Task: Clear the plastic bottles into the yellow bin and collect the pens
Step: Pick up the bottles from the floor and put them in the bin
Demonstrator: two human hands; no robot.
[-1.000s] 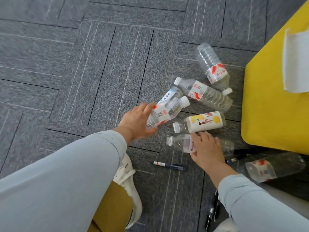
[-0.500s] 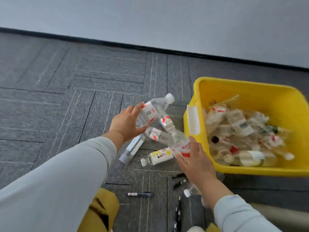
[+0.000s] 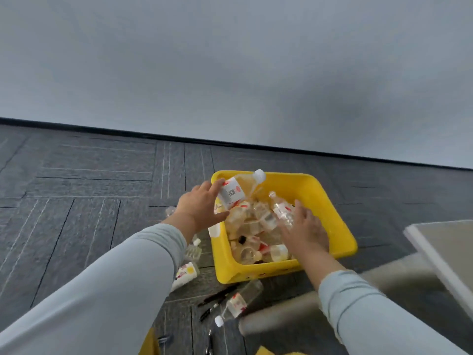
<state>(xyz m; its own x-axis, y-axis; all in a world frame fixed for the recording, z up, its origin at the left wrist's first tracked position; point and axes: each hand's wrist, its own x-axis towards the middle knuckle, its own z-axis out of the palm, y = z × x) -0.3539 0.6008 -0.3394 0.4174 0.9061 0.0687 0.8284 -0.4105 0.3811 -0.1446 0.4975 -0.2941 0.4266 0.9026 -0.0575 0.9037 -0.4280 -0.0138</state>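
While the left hand grips a clear bottle by its labelled body above the near-left corner of the yellow bin, the right hand curls round a second bottle over the bin's middle. More bottles fill the bin. On the grey carpet beside it lie a white-capped bottle, a printed bottle and black pens.

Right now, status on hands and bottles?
Left hand holding bottle over yellow bin. Right hand releasing another. Floor bottle, pens remain.
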